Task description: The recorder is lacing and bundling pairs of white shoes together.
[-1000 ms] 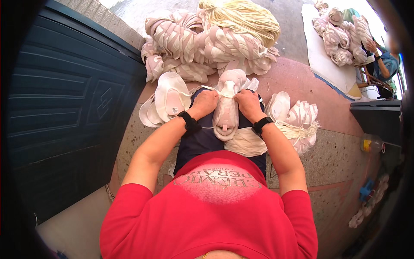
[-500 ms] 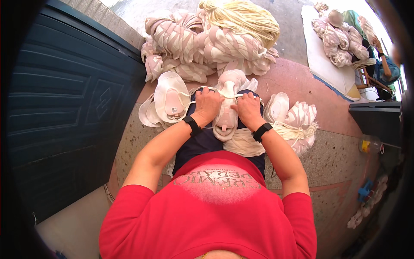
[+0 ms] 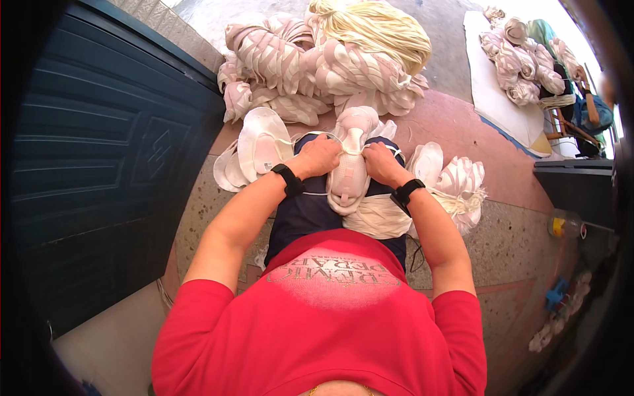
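Across my lap lies a pale pink and white bundle of shoe uppers (image 3: 348, 181), with a thin white cord (image 3: 351, 152) round its middle. My left hand (image 3: 321, 156) is closed on the cord at the bundle's left side. At the right side my right hand (image 3: 382, 162) pinches the cord too, its fingertips partly hidden. Beside my right thigh, under the right wrist, hangs a hank of cream laces (image 3: 376, 219). Several flat white and pink uppers (image 3: 265, 146) rest to the left of my lap.
Ahead is a big heap of tied uppers (image 3: 284, 63), topped by a hank of cream laces (image 3: 376, 33). Right of my lap sits another tied bundle (image 3: 461, 188). A dark blue door (image 3: 99, 158) stands left. A bottle (image 3: 564, 226) and a co-worker (image 3: 591, 112) are at right.
My hands have drawn closer together at the bundle's middle, and the cord between them now sits tighter round it. The uppers on the left have hardly moved.
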`<state>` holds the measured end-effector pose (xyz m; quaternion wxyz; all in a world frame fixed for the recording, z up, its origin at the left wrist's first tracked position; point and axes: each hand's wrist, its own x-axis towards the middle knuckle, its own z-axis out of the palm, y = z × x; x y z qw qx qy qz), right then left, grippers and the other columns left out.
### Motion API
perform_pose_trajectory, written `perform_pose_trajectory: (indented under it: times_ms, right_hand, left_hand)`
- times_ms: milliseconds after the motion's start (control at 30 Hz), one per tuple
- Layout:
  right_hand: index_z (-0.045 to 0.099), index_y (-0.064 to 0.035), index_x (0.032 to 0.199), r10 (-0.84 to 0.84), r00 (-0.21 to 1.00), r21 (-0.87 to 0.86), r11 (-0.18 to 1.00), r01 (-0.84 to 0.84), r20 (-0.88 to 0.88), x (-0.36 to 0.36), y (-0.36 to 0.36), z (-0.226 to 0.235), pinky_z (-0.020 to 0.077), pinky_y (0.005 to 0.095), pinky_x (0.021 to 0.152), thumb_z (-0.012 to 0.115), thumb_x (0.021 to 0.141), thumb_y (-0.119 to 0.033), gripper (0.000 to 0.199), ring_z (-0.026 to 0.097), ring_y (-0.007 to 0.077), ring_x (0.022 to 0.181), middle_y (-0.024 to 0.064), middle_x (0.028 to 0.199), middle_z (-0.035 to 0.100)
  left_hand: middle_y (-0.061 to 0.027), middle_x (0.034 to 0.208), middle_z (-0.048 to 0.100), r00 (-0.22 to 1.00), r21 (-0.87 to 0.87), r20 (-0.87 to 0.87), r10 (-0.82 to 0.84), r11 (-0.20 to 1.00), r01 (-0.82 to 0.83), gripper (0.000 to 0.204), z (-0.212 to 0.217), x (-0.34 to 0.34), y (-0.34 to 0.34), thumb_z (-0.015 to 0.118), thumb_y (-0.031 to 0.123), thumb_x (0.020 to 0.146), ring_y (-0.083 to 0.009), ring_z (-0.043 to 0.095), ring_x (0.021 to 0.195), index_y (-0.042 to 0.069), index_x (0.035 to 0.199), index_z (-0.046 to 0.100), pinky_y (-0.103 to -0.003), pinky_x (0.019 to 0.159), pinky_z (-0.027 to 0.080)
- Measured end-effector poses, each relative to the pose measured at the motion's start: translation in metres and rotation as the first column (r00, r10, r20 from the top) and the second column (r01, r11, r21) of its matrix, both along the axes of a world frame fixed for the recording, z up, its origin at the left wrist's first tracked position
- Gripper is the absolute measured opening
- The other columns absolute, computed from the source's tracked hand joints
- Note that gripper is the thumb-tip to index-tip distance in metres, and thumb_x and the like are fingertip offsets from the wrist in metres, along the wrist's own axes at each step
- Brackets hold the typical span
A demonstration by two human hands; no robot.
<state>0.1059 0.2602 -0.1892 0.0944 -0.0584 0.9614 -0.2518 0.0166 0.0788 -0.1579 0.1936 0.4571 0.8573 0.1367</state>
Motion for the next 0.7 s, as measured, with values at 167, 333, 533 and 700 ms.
perform_pose_trajectory:
  times_ms: [167, 333, 533, 700]
  right_hand:
    - [0.057, 0.0012, 0.073, -0.012, 0.990, -0.137, 0.991, -0.008, -0.141, 0.005, 0.003, 0.005, 0.0400, 0.0428, 0.070, 0.044, 0.073, -0.006, 0.015, 0.050, 0.0346, 0.079, 0.0178, 0.076, 0.054]
    - [0.057, -0.0010, 0.077, -0.106, 0.982, -0.309, 0.950, 0.052, -0.159, 0.009, 0.004, 0.011, 0.0422, 0.0393, 0.070, 0.048, 0.073, -0.008, 0.012, 0.052, 0.0332, 0.079, 0.0175, 0.078, 0.055]
    - [0.055, -0.0023, 0.083, 0.000, 0.919, -0.061, 0.998, -0.026, -0.395, 0.018, -0.008, 0.017, 0.0449, 0.0348, 0.067, 0.050, 0.072, -0.006, 0.013, 0.054, 0.0300, 0.076, 0.0132, 0.078, 0.057]
    - [0.055, -0.0064, 0.077, 0.276, 0.922, 0.392, 0.906, -0.156, -0.271, 0.007, -0.014, 0.030, 0.0432, 0.0311, 0.065, 0.051, 0.070, -0.010, 0.009, 0.053, 0.0217, 0.078, 0.0070, 0.079, 0.056]
  left_hand:
    - [-0.0098, 0.083, 0.060, 0.986, 0.083, 0.166, 0.030, 0.996, -0.044, 0.023, 0.002, -0.005, 0.000, 0.053, 0.015, 0.070, -0.0283, 0.052, 0.086, 0.006, 0.090, 0.061, -0.037, 0.076, 0.042]
    - [-0.0113, 0.081, 0.061, 0.984, 0.108, 0.174, 0.041, 0.992, -0.060, 0.022, -0.005, -0.008, -0.001, 0.053, 0.015, 0.070, -0.0294, 0.054, 0.082, 0.006, 0.087, 0.062, -0.037, 0.073, 0.043]
    - [-0.0131, 0.073, 0.060, 0.974, 0.180, 0.203, 0.101, 0.974, -0.139, 0.019, -0.003, -0.004, -0.001, 0.054, 0.015, 0.070, -0.0289, 0.057, 0.071, 0.006, 0.084, 0.063, -0.036, 0.062, 0.045]
    - [-0.0133, 0.072, 0.060, 0.970, 0.198, 0.192, 0.151, 0.962, -0.189, 0.018, -0.005, 0.000, -0.003, 0.055, 0.015, 0.070, -0.0287, 0.057, 0.069, 0.006, 0.083, 0.063, -0.036, 0.062, 0.045]
